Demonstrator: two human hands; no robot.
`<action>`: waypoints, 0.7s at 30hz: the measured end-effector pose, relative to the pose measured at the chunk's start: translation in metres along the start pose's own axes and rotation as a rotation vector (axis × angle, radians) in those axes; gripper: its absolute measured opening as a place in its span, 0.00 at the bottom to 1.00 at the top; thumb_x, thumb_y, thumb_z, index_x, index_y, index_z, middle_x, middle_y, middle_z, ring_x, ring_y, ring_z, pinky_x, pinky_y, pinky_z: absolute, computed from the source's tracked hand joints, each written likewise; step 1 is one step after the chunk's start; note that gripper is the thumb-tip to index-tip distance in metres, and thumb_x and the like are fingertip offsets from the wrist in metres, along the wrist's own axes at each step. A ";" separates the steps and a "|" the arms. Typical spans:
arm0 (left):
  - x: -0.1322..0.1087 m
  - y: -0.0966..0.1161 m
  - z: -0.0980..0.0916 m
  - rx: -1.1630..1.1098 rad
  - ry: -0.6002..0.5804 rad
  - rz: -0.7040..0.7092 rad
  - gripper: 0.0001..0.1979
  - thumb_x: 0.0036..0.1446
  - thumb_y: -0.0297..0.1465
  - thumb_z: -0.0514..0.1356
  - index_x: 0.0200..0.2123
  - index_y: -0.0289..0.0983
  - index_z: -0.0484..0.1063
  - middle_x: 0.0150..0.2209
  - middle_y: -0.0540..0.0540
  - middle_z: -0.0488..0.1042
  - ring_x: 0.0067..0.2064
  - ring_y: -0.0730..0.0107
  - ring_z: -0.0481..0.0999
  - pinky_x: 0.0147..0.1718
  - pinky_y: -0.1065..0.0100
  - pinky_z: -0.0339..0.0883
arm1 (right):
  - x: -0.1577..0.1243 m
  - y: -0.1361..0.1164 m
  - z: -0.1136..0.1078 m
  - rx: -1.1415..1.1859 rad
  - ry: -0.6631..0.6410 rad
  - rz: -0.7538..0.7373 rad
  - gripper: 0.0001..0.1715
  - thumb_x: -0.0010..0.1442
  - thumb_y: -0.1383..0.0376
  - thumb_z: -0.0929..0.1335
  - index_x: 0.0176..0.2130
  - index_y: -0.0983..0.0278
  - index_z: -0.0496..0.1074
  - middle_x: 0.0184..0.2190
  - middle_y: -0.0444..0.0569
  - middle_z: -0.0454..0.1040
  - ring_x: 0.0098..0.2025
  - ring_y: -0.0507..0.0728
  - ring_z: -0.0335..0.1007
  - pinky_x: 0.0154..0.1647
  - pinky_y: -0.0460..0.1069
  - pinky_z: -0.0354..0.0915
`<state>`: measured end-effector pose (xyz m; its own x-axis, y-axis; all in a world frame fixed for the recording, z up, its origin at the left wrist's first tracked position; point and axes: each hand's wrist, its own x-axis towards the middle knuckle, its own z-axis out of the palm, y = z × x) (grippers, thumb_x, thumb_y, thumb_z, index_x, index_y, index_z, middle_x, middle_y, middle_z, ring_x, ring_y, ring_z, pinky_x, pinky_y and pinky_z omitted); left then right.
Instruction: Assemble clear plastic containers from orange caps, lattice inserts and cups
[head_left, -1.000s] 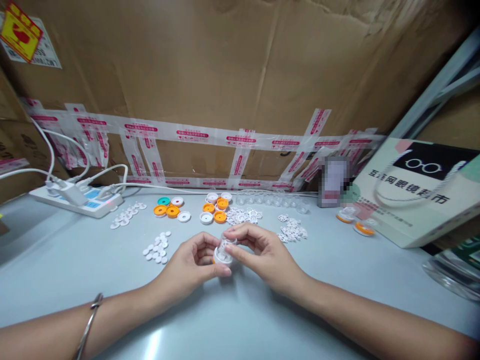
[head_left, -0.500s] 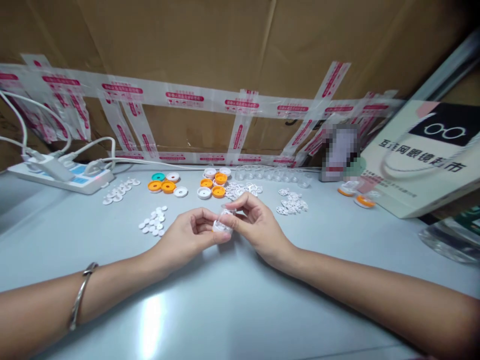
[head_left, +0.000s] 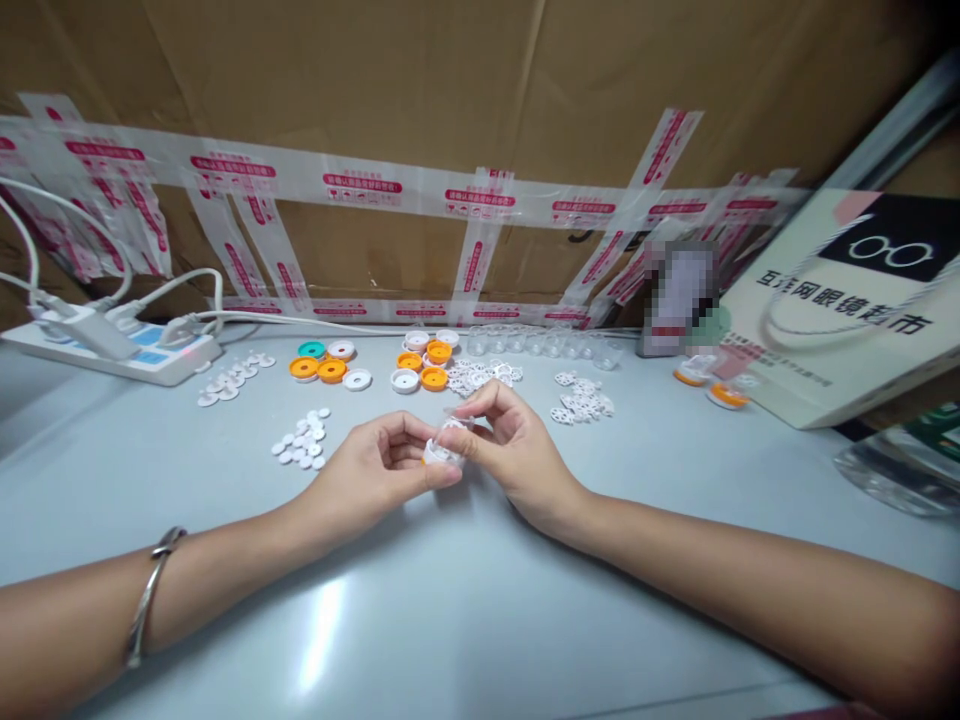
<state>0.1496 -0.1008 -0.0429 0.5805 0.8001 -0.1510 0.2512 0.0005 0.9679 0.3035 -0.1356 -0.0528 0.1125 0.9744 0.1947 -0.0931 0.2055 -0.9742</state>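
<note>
I see the small round white plastic cap (head_left: 439, 453) just above the pale grey tabletop (head_left: 465, 620), pinched from its left by the closed left hand (head_left: 375, 472) and from above-right by the right hand (head_left: 514, 452), both touching it.

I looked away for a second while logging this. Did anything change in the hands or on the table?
Nothing visibly moved but the camera. The left hand and right hand still pinch the same white cap between them over the table; the white discs and orange caps lie where they were.
</note>
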 end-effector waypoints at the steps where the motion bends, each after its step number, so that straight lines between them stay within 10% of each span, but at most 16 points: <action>1: 0.000 0.000 0.000 -0.001 0.006 0.000 0.16 0.43 0.37 0.65 0.33 0.36 0.66 0.31 0.48 0.74 0.32 0.67 0.74 0.31 0.67 0.65 | -0.001 0.000 -0.001 0.018 -0.028 0.000 0.17 0.44 0.59 0.74 0.28 0.61 0.64 0.29 0.41 0.68 0.37 0.51 0.66 0.41 0.49 0.62; 6: 0.001 -0.002 -0.002 -0.069 0.001 0.016 0.16 0.44 0.36 0.66 0.33 0.36 0.65 0.32 0.49 0.73 0.34 0.68 0.73 0.33 0.68 0.64 | -0.002 0.000 -0.004 0.225 -0.232 0.034 0.12 0.54 0.58 0.69 0.32 0.60 0.62 0.35 0.44 0.72 0.41 0.53 0.69 0.47 0.53 0.63; 14: -0.001 0.003 0.000 -0.005 -0.013 0.003 0.15 0.44 0.36 0.65 0.33 0.36 0.67 0.27 0.51 0.71 0.30 0.70 0.71 0.30 0.69 0.62 | 0.000 -0.004 0.000 0.054 -0.080 0.059 0.27 0.43 0.59 0.75 0.39 0.57 0.60 0.26 0.37 0.66 0.32 0.51 0.65 0.41 0.50 0.62; 21: -0.001 0.003 -0.002 -0.116 0.003 0.009 0.14 0.46 0.37 0.64 0.33 0.35 0.67 0.32 0.49 0.74 0.36 0.68 0.73 0.37 0.68 0.65 | -0.001 -0.006 -0.006 0.226 -0.248 0.054 0.29 0.52 0.61 0.70 0.50 0.54 0.55 0.42 0.46 0.71 0.49 0.55 0.65 0.51 0.54 0.60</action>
<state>0.1486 -0.1002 -0.0397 0.5803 0.8020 -0.1414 0.1542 0.0623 0.9861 0.3101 -0.1382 -0.0481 -0.1404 0.9713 0.1920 -0.3123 0.1406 -0.9395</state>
